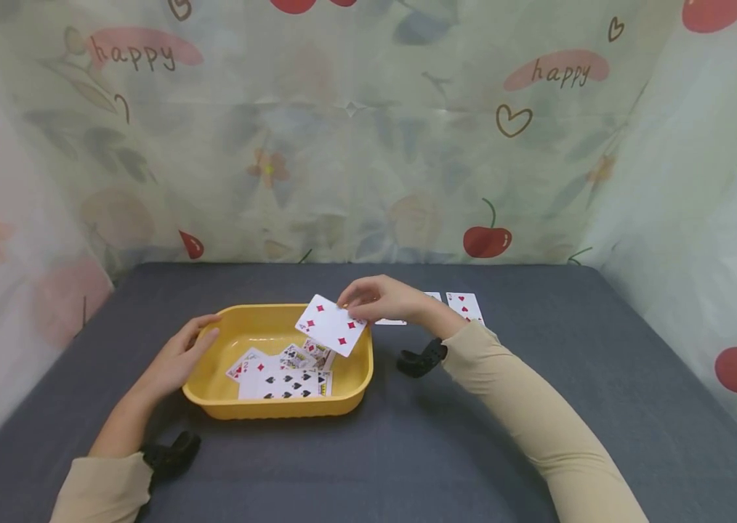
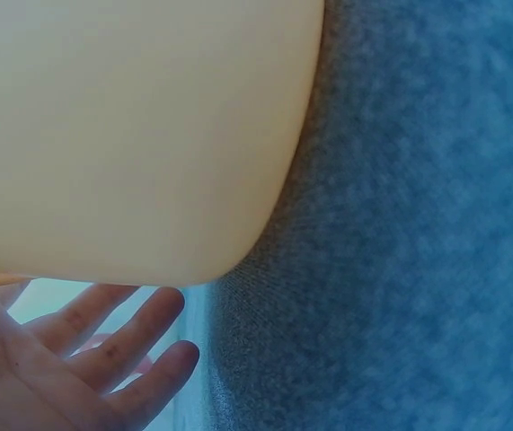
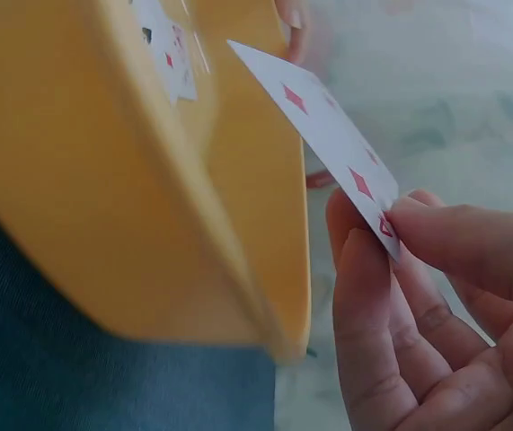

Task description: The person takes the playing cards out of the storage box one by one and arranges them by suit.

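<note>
A yellow plastic tub (image 1: 280,408) stands on the table with several playing cards (image 1: 290,383) lying loosely inside. At its left end, my left hand (image 1: 179,356) holds the rim, thumb over the inner side. The left wrist view shows the other fingers (image 2: 135,346) spread along the outer wall. My right hand (image 1: 387,299) pinches a four of diamonds (image 1: 331,325) by one corner between thumb and fingers. That card is tilted, face up, above the tub's right end. In the right wrist view, the four of diamonds (image 3: 328,135) overlaps the tub's far wall.
Behind the right wrist, a hearts card (image 1: 464,306) lies face up on the dark tablecloth (image 1: 447,443). More cards beside it are partly hidden by the hand. A patterned curtain (image 1: 355,145) hangs behind the table and along both sides.
</note>
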`<act>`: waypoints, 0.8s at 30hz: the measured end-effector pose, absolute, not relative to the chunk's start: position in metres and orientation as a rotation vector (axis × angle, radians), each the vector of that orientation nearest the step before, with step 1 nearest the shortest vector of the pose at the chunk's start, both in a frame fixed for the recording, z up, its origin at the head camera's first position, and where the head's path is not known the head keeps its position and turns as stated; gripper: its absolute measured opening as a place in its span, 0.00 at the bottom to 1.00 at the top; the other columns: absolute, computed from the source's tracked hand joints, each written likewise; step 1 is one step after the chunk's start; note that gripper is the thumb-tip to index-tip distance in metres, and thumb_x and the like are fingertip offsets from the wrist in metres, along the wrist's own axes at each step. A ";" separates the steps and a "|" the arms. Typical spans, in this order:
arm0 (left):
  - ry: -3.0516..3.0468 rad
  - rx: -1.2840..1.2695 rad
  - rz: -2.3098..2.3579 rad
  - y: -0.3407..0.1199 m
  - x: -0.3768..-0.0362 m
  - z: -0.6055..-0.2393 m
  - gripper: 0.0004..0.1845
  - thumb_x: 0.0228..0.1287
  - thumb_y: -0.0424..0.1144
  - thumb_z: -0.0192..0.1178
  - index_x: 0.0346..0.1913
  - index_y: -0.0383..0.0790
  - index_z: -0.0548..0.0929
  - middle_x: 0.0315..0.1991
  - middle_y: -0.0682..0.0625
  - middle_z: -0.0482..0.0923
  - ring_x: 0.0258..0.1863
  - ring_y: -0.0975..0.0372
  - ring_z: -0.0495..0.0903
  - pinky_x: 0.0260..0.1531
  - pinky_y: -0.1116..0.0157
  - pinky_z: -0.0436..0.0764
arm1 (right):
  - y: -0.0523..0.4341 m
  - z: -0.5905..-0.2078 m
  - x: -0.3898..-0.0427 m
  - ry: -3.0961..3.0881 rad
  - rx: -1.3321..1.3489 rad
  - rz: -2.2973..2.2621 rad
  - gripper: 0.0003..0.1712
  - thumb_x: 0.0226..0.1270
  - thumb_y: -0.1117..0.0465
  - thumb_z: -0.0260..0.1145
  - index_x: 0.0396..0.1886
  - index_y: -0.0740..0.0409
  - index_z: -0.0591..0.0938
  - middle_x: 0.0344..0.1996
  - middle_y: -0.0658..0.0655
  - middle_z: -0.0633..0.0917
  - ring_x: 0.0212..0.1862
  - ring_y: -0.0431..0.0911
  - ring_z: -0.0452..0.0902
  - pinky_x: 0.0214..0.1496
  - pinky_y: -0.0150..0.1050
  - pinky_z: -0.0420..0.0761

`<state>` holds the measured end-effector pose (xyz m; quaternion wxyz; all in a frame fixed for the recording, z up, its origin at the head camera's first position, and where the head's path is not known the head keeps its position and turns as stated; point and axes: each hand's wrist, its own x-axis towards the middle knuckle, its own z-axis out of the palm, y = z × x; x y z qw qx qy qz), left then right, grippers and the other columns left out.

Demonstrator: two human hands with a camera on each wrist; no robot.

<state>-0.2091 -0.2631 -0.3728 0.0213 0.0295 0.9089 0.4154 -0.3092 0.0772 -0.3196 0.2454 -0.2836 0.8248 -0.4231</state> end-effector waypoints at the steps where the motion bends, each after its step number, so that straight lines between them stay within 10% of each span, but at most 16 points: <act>1: 2.816 0.094 1.290 -0.263 -0.209 -0.373 0.32 0.73 0.55 0.38 0.70 0.37 0.56 0.68 0.31 0.55 0.63 0.40 0.61 0.59 0.41 0.62 | 0.082 -0.320 -0.309 2.253 -0.754 -1.181 0.15 0.64 0.61 0.62 0.50 0.54 0.79 0.46 0.57 0.83 0.40 0.42 0.78 0.42 0.37 0.80; 24: 2.820 0.081 1.286 -0.262 -0.209 -0.372 0.32 0.73 0.55 0.38 0.69 0.37 0.56 0.68 0.32 0.55 0.61 0.41 0.62 0.59 0.42 0.63 | 0.190 -0.348 -0.308 2.386 -0.372 -1.519 0.24 0.65 0.57 0.62 0.58 0.61 0.74 0.49 0.56 0.80 0.44 0.41 0.75 0.48 0.36 0.78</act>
